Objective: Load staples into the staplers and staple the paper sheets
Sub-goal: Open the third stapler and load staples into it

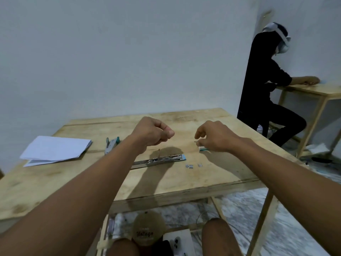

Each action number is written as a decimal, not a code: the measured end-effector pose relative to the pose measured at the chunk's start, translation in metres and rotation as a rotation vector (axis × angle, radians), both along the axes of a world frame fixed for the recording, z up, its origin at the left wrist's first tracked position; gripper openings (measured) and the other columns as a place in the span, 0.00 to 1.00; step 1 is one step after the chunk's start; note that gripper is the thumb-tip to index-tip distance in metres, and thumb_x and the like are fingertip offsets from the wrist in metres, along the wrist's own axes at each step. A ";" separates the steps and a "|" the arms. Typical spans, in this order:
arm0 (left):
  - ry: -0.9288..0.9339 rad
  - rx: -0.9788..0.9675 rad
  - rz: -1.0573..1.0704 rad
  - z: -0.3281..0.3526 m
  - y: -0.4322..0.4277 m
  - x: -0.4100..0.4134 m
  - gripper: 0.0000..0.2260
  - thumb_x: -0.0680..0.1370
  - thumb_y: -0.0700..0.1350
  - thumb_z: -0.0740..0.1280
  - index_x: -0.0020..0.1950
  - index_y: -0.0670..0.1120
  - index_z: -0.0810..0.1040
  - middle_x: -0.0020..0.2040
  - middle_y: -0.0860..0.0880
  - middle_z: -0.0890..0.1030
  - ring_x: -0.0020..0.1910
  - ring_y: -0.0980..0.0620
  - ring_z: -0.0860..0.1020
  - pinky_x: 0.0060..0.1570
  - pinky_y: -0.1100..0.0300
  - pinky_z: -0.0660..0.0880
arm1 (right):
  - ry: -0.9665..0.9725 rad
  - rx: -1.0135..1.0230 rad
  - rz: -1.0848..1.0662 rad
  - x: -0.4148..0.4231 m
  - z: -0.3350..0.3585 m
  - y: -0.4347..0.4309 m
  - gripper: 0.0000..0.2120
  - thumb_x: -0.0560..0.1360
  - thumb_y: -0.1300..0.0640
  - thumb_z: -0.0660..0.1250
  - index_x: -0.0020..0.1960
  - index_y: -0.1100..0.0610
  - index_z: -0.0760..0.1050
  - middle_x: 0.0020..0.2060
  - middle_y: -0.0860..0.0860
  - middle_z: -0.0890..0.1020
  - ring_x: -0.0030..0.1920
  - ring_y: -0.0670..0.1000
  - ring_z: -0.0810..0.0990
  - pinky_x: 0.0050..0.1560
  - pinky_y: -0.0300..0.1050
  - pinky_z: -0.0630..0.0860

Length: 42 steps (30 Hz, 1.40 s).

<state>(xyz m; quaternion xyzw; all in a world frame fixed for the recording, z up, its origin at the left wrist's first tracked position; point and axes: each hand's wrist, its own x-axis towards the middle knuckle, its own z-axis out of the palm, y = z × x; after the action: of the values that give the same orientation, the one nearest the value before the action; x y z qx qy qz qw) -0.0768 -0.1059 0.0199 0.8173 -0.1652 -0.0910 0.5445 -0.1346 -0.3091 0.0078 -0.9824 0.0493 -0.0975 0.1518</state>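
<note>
Loading step | my left hand [154, 133] curled shut, contents unclear | right hand [212, 137] pinching at the staple box [203, 149] | opened stapler [162, 160] lies between, channel up for refilling | loose staples [190, 166] beside | paper sheets [55, 150] wait left on tabletop [184, 182]

Wooden table [184, 183], seated person in black [265, 85], second wooden table [313, 89]

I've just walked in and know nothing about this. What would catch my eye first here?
Two bare arms reach over a pale plywood table, the left hand loosely curled in the air and the right hand pinching a small white staple box. Between them lies a long silver stapler opened flat, with loose staple bits beside it. A stack of white paper sheets sits at the far left.
</note>
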 end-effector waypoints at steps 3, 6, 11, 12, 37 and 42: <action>-0.035 -0.004 0.099 0.003 0.018 -0.001 0.05 0.72 0.39 0.75 0.39 0.38 0.83 0.32 0.42 0.77 0.29 0.49 0.70 0.35 0.61 0.71 | -0.031 0.017 0.051 0.000 0.009 0.019 0.10 0.71 0.53 0.73 0.52 0.51 0.81 0.53 0.52 0.82 0.53 0.53 0.80 0.53 0.47 0.76; 0.022 -0.035 0.118 0.009 0.030 -0.005 0.04 0.76 0.30 0.67 0.44 0.33 0.82 0.42 0.37 0.80 0.36 0.49 0.78 0.36 0.63 0.80 | -0.067 0.017 0.108 0.002 0.017 0.041 0.09 0.72 0.53 0.72 0.52 0.51 0.82 0.53 0.51 0.82 0.52 0.53 0.79 0.52 0.45 0.74; 0.114 -0.157 0.140 0.017 0.043 -0.012 0.01 0.74 0.29 0.68 0.43 0.31 0.80 0.39 0.38 0.81 0.34 0.49 0.80 0.33 0.65 0.81 | -0.181 0.088 0.189 0.006 0.025 0.070 0.09 0.72 0.55 0.72 0.52 0.53 0.83 0.45 0.50 0.83 0.47 0.49 0.79 0.48 0.41 0.72; 0.123 -0.182 0.142 0.017 0.045 -0.013 0.01 0.74 0.29 0.70 0.43 0.31 0.80 0.38 0.39 0.81 0.34 0.49 0.80 0.34 0.65 0.81 | -0.196 0.113 0.207 0.006 0.026 0.076 0.09 0.71 0.55 0.72 0.52 0.53 0.83 0.45 0.49 0.84 0.47 0.48 0.80 0.48 0.41 0.73; -0.551 0.475 -0.059 -0.037 0.041 -0.025 0.05 0.74 0.43 0.71 0.49 0.50 0.84 0.40 0.50 0.83 0.41 0.54 0.78 0.40 0.62 0.69 | 0.016 0.169 0.246 -0.007 -0.004 0.061 0.05 0.70 0.58 0.73 0.45 0.52 0.86 0.36 0.47 0.86 0.39 0.43 0.82 0.40 0.37 0.76; -0.524 0.368 -0.054 -0.043 0.049 -0.022 0.07 0.73 0.41 0.73 0.48 0.49 0.80 0.41 0.52 0.85 0.42 0.58 0.82 0.44 0.65 0.76 | 0.039 0.148 0.251 -0.004 -0.007 0.064 0.05 0.70 0.58 0.73 0.45 0.53 0.86 0.37 0.48 0.86 0.41 0.46 0.82 0.45 0.43 0.79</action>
<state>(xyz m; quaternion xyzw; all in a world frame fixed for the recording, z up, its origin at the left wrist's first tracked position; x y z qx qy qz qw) -0.0986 -0.0571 -0.0232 0.8929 -0.3024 0.0799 0.3240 -0.1382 -0.2450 0.0007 -0.9687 -0.0640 -0.0547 0.2336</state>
